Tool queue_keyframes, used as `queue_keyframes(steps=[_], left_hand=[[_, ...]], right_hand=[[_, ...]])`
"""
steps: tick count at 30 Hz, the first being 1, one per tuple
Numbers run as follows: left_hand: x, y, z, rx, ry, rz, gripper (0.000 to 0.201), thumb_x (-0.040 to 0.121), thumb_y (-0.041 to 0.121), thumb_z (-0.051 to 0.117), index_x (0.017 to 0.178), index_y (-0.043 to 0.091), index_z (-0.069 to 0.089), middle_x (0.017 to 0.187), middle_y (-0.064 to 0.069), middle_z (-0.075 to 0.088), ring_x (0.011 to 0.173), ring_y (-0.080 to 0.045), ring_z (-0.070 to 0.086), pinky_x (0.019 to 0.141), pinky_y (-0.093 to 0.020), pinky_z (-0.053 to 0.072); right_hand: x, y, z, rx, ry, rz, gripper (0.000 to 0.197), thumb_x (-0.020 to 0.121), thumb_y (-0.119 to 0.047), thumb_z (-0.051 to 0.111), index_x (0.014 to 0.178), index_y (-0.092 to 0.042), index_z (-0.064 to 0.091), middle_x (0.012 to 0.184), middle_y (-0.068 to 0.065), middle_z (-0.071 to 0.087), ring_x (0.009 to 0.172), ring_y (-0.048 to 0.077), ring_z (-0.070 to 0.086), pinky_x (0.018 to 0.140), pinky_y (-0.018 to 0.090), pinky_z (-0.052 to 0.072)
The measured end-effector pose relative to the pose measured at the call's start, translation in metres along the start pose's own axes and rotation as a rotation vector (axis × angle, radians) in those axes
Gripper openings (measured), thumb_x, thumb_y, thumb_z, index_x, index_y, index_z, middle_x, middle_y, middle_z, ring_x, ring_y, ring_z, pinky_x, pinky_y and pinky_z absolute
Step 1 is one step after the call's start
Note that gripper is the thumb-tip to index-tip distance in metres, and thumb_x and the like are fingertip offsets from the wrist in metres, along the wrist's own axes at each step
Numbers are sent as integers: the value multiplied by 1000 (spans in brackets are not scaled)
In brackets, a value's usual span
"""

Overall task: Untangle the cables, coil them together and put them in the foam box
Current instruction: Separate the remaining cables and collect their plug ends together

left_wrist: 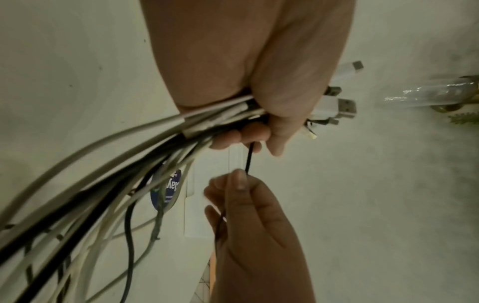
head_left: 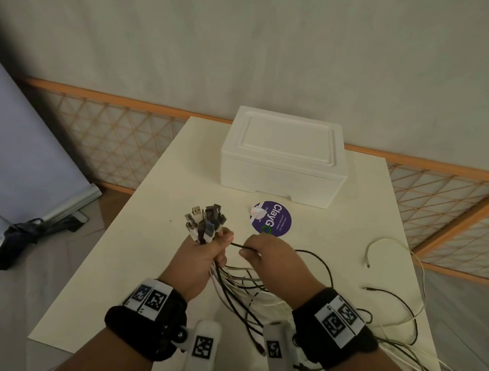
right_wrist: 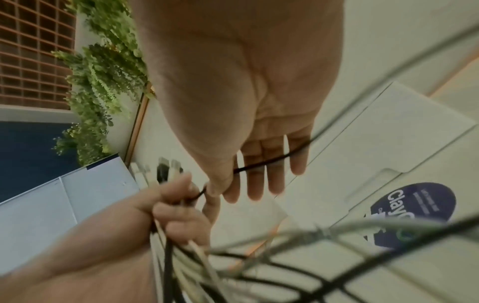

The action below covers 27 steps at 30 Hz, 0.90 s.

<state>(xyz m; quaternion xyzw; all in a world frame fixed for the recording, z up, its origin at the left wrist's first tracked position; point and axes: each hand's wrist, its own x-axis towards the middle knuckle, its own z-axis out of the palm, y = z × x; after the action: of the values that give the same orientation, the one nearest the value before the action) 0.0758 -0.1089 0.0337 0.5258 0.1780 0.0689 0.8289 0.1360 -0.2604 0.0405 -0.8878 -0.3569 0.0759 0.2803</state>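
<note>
My left hand (head_left: pixel 203 252) grips a bundle of white and black cables (head_left: pixel 244 285) just below their USB plugs (head_left: pixel 205 219), which stick up out of the fist. The plugs also show in the left wrist view, past the curled fingers (left_wrist: pixel 274 114). My right hand (head_left: pixel 264 254) pinches one thin black cable (head_left: pixel 237 245) between thumb and forefinger, close to the left fist; the cable (right_wrist: pixel 261 164) runs across its fingers. The loose cable ends trail over the table's right side. The white foam box (head_left: pixel 283 156) stands shut with its lid on at the far end of the table.
A round purple sticker (head_left: pixel 275 220) with a small white scrap lies on the cream table (head_left: pixel 148 207) before the box. A loose white cable end (head_left: pixel 379 245) curls at the right. A folded dark umbrella (head_left: pixel 19 240) lies on the floor left.
</note>
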Motion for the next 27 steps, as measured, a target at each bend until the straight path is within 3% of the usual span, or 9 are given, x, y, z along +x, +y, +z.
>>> queue_keyframes(steps=[2,5,8,12,15,17,20,24,27], left_hand=[[3,-3,-2,-24,91,-6,24,85,-5,64,74,14,54,72,-1,52,44,-8,37,45,-23,37],[6,-5,-4,-96,203,-53,20,86,-3,63,77,14,59,65,2,52,41,-8,35,42,-22,35],[12,-2,-12,-164,281,-116,14,89,11,64,77,15,60,57,2,46,38,-7,31,40,-20,32],[24,8,-39,-309,374,-142,27,92,27,62,66,23,54,48,8,33,36,-5,26,37,-18,27],[32,14,-68,-332,455,-102,39,93,30,59,54,24,58,48,9,29,36,-5,24,36,-17,25],[38,19,-88,-336,549,-83,39,94,32,58,56,25,61,49,10,27,36,-6,23,36,-17,25],[42,21,-114,-374,661,-117,37,94,39,57,65,25,41,44,11,29,35,-6,23,35,-15,25],[44,11,-125,-341,633,-141,36,94,40,56,66,25,40,46,11,34,36,-6,26,36,-17,28],[47,6,-123,-309,594,-153,35,94,41,55,67,23,42,55,9,41,39,-5,34,38,-18,33]], right_hand=[[-4,1,-7,-5,-39,76,20,95,-36,50,98,-19,61,82,-4,60,75,11,49,68,29,40],[-14,8,-13,-61,-25,126,16,92,-39,54,95,-25,61,78,-13,54,74,7,48,66,25,38],[-25,26,-27,-95,-20,266,14,89,-41,57,90,-27,61,73,-12,53,73,8,49,65,24,38],[-52,63,-56,-91,8,410,16,84,-40,66,75,-30,57,65,-10,53,62,5,49,54,14,31],[-80,88,-87,-147,94,558,19,80,-39,70,69,-29,59,62,-7,57,57,6,51,51,22,35],[-103,110,-107,-191,205,676,19,80,-37,71,67,-30,58,63,-6,60,57,12,55,52,26,41],[-132,133,-133,-153,393,825,19,83,-30,70,69,-24,57,64,0,61,59,21,56,58,35,50],[-143,134,-133,-125,447,804,10,83,-20,70,81,-16,62,67,1,59,61,19,54,55,29,40],[-139,132,-114,-103,325,748,22,76,-23,77,92,-20,62,71,-4,61,65,14,57,60,30,46]])
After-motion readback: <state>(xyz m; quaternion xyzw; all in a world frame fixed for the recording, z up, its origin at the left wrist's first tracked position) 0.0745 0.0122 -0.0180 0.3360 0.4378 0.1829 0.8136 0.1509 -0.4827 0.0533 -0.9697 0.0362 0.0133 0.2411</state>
